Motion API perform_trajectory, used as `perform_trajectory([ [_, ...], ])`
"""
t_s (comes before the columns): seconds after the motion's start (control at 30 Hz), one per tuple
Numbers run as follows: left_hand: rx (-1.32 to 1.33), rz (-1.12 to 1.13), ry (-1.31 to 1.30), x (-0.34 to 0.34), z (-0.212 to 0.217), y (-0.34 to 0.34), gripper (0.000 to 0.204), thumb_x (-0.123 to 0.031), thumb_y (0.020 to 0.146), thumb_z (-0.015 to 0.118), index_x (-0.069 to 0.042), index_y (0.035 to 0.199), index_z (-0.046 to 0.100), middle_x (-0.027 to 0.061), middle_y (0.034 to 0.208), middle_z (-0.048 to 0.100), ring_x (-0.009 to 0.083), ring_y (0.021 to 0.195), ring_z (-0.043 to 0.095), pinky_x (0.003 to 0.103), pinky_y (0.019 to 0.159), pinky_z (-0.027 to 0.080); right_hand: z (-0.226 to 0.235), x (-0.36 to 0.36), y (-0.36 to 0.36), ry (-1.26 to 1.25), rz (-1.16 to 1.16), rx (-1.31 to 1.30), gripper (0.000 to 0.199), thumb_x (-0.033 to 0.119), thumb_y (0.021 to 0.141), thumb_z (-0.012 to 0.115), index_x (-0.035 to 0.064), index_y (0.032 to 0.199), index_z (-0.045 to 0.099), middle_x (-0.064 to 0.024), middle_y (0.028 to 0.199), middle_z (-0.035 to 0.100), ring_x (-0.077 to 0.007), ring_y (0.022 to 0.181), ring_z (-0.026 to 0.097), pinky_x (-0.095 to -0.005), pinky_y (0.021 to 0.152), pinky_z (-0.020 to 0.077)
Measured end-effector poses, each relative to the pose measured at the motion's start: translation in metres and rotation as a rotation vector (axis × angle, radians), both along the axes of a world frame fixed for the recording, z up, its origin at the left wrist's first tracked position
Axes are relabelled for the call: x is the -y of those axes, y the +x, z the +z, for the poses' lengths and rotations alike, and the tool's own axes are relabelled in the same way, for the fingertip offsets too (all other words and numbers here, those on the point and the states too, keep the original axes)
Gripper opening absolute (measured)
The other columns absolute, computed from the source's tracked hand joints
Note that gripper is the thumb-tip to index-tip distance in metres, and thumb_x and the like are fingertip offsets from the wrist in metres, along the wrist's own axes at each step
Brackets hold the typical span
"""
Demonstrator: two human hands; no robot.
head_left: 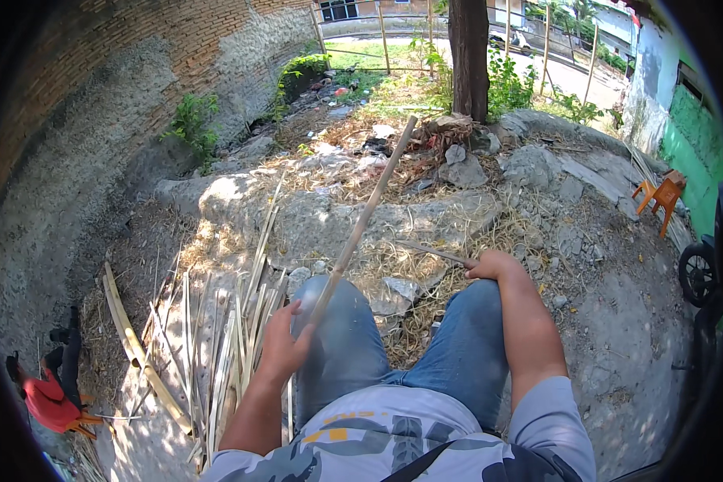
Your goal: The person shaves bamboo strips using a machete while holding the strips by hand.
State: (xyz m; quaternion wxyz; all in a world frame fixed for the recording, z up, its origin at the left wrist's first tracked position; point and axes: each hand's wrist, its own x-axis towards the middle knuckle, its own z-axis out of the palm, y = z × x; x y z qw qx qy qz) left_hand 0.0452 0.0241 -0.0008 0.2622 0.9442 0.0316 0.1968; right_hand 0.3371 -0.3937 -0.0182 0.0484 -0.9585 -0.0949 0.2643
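Note:
My left hand (285,344) is shut on a long bamboo strip (367,211) that rises from beside my left knee (339,309) up toward the tree trunk. My right hand (490,263) rests on my right knee and grips a dark knife (434,253) whose blade points left over the straw. I sit in blue jeans, with both forearms coming in from below.
A pile of split bamboo strips (217,345) lies on the ground at my left. Broken concrete slabs (321,217) and dry shavings lie ahead, a tree trunk (468,56) beyond. An orange stool (663,197) and a motorbike wheel (697,273) stand at right. A red object (48,402) lies lower left.

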Motion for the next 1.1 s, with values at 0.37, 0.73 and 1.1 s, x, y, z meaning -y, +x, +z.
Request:
perform_trajectory([
  [0.37, -0.543, 0.331, -0.238, -0.041, -0.038, -0.122, 0.037, -0.037, 0.091, 0.078, -0.001, 0.088, 0.069, 0.0143, 0.068, 0.064, 0.0249, 0.062, 0.061, 0.041, 0.060, 0.048, -0.017, 0.007, 0.008, 0.091, -0.008, 0.046, 0.068, 0.059, 0.077, 0.077, 0.0015, 0.113, 0.076, -0.0250, 0.114, 0.073, -0.0392, 0.106, 0.071, -0.0458, 0.094, 0.0548],
  [0.73, -0.209, 0.212, -0.486, -0.023, -0.025, -0.040, 0.039, -0.037, 0.098, 0.072, 0.001, 0.088, 0.067, 0.0038, 0.067, 0.061, 0.0116, 0.061, 0.052, 0.033, 0.056, 0.043, 0.037, -0.006, -0.015, 0.611, -0.343, 0.558, 0.046, 0.045, 0.084, 0.077, 0.0034, 0.103, 0.072, -0.0174, 0.096, 0.074, -0.0358, 0.091, 0.072, -0.0467, 0.080, 0.0533],
  [1.1, -0.130, 0.102, -0.560, -0.004, -0.019, 0.039, 0.046, -0.042, 0.105, 0.062, 0.000, 0.089, 0.067, -0.0016, 0.070, 0.057, 0.0076, 0.066, 0.049, 0.029, 0.058, 0.041, 0.062, -0.086, -0.024, 0.864, -0.220, 0.695, 0.033, 0.037, 0.086, 0.075, 0.0076, 0.099, 0.069, -0.0157, 0.088, 0.072, -0.0374, 0.087, 0.071, -0.0495, 0.073, 0.0529],
])
